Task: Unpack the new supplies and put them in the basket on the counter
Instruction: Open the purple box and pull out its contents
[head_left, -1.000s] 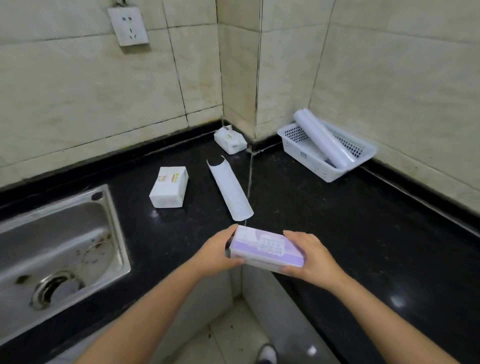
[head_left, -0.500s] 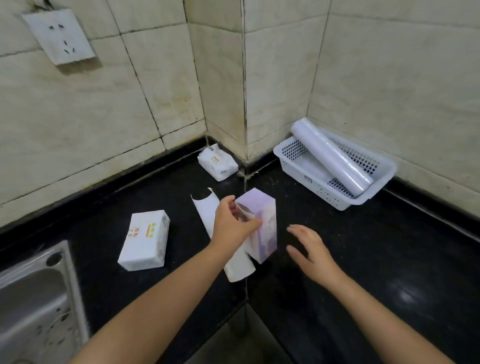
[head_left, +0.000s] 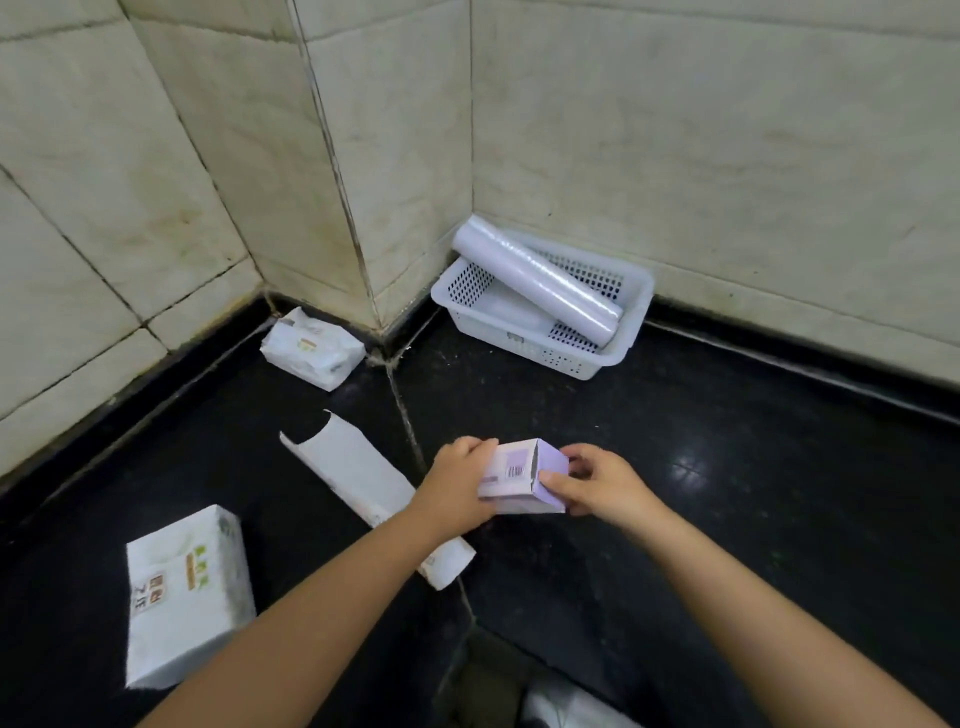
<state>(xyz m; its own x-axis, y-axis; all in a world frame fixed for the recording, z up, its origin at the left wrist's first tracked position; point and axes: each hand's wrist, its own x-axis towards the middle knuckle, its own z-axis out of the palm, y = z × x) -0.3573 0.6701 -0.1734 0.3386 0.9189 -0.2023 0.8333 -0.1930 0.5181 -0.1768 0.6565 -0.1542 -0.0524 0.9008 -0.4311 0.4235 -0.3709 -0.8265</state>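
Note:
A small purple box (head_left: 524, 475) with a barcode on its end is held over the black counter (head_left: 727, 493). My left hand (head_left: 457, 488) grips its left side and my right hand (head_left: 597, 486) pinches its right end. The white perforated basket (head_left: 631, 312) stands in the back corner against the tiled wall, with a white roll (head_left: 535, 278) lying slantwise in it. An empty white paper sleeve (head_left: 358, 473) lies on the counter under my left forearm.
A white tissue pack (head_left: 184, 592) lies at the front left, and another white pack (head_left: 311, 348) sits against the wall corner. Tiled walls close the counter at the back. The counter's inner corner edge is at the bottom middle.
The box was upright in my left hand alone half a second ago; now it lies flatter and both hands hold it. The view has shifted closer to the corner.

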